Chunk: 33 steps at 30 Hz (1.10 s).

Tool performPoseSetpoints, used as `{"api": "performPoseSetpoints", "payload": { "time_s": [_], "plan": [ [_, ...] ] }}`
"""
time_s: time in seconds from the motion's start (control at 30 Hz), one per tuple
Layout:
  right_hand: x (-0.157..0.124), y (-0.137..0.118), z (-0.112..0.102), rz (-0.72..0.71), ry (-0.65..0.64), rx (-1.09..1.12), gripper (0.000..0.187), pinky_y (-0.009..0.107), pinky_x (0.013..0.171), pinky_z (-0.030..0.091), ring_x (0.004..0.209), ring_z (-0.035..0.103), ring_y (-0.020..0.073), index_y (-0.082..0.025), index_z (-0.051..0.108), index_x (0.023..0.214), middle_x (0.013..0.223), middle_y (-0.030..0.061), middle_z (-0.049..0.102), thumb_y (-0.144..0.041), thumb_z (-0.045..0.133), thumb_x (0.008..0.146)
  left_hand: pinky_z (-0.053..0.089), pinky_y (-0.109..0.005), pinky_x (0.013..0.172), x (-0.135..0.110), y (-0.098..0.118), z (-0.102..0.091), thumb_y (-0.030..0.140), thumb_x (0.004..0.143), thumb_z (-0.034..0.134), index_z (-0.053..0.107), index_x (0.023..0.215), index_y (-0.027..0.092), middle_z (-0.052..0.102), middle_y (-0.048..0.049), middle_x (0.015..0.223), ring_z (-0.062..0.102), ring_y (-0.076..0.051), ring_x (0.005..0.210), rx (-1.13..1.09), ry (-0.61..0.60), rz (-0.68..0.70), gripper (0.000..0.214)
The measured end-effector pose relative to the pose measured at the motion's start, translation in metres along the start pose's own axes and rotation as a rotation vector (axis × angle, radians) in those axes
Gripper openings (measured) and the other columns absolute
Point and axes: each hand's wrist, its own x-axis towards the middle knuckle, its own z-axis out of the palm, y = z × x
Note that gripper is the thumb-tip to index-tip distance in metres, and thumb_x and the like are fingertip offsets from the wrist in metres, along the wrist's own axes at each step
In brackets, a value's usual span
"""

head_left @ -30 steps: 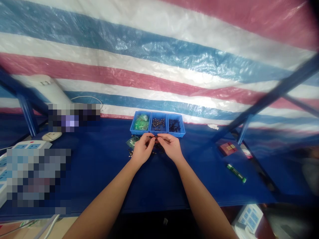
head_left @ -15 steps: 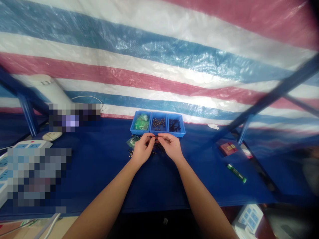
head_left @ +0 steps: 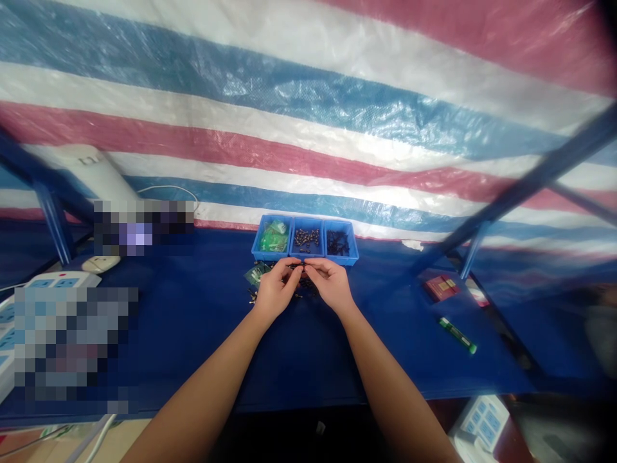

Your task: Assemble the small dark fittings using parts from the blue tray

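My left hand [head_left: 278, 286] and my right hand [head_left: 330, 283] meet fingertip to fingertip over the blue table, just in front of a blue three-part bin [head_left: 304, 256]. Both are closed in a pinch on a small dark piece [head_left: 303, 264], too small to name and mostly covered by the fingers. Small green packets fill the bin's left compartment, brass-coloured small parts [head_left: 307, 239] lie in the middle one, and black small parts [head_left: 337, 243] in the right one. Beneath and around my hands are a loose green packet [head_left: 255, 274] and scattered dark and brassy parts [head_left: 253, 296].
Right of my arms lie a green tube [head_left: 457, 335] and a dark red box [head_left: 440, 288]. A white power strip [head_left: 62, 280] and a computer mouse [head_left: 100, 263] are at the left. Blue frame bars [head_left: 525, 177] slant at both sides, before a striped plastic sheet [head_left: 308, 135].
My fingertips have shifted slightly, with the right thumb nearer the left one. The arms, the bin and the other things stay where they were.
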Motion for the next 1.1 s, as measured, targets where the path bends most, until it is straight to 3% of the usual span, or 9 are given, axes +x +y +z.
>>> {"api": "performPoseSetpoints", "payload": {
  "time_s": [0.3, 0.5, 0.83, 1.0, 1.1],
  "plan": [
    [-0.0012, 0.0030, 0.0005, 0.007, 0.000, -0.021, 0.028, 0.039, 0.082, 0.059, 0.083, 0.073, 0.0236, -0.019, 0.072, 0.098, 0.090, 0.0069, 0.075, -0.038, 0.071, 0.077, 0.044, -0.021, 0.053, 0.0024, -0.0027, -0.0004, 0.043, 0.092, 0.049, 0.064, 0.089, 0.020, 0.064, 0.0019, 0.061, 0.061, -0.013, 0.055, 0.075, 0.011, -0.010, 0.028],
    [0.0007, 0.0027, -0.0013, -0.005, 0.021, -0.003, 0.026, 0.039, 0.081, 0.059, 0.082, 0.073, 0.0233, -0.019, 0.072, 0.097, 0.090, 0.0065, 0.075, -0.036, 0.071, 0.078, 0.047, -0.022, 0.055, 0.0010, 0.0009, -0.0004, 0.042, 0.090, 0.054, 0.062, 0.112, 0.022, 0.067, 0.0023, 0.065, 0.064, -0.013, 0.056, -0.023, -0.010, -0.030, 0.031],
    [-0.0010, 0.0034, 0.0000, -0.003, 0.007, -0.030, 0.030, 0.039, 0.084, 0.059, 0.084, 0.072, 0.0236, -0.019, 0.072, 0.097, 0.092, 0.0069, 0.075, -0.040, 0.071, 0.077, 0.044, -0.022, 0.057, 0.0023, -0.0026, -0.0004, 0.042, 0.091, 0.052, 0.066, 0.092, 0.020, 0.064, 0.0019, 0.064, 0.059, -0.011, 0.057, 0.095, 0.049, 0.016, 0.026],
    [-0.0002, 0.0030, -0.0005, -0.001, 0.023, -0.031, 0.031, 0.039, 0.084, 0.058, 0.085, 0.072, 0.0237, -0.019, 0.072, 0.097, 0.091, 0.0065, 0.075, -0.043, 0.070, 0.077, 0.044, -0.021, 0.056, 0.0014, -0.0001, -0.0003, 0.041, 0.090, 0.055, 0.061, 0.112, 0.021, 0.063, 0.0029, 0.065, 0.058, -0.011, 0.057, 0.027, 0.027, 0.012, 0.031],
    [0.0001, 0.0016, -0.0008, 0.008, 0.024, -0.022, 0.030, 0.038, 0.083, 0.059, 0.083, 0.073, 0.0235, -0.019, 0.072, 0.096, 0.090, 0.0064, 0.075, -0.042, 0.071, 0.076, 0.043, -0.021, 0.055, 0.0011, 0.0000, 0.0004, 0.041, 0.090, 0.053, 0.063, 0.111, 0.021, 0.061, 0.0030, 0.063, 0.056, -0.011, 0.055, 0.025, 0.034, 0.030, 0.030]
  ]
}}
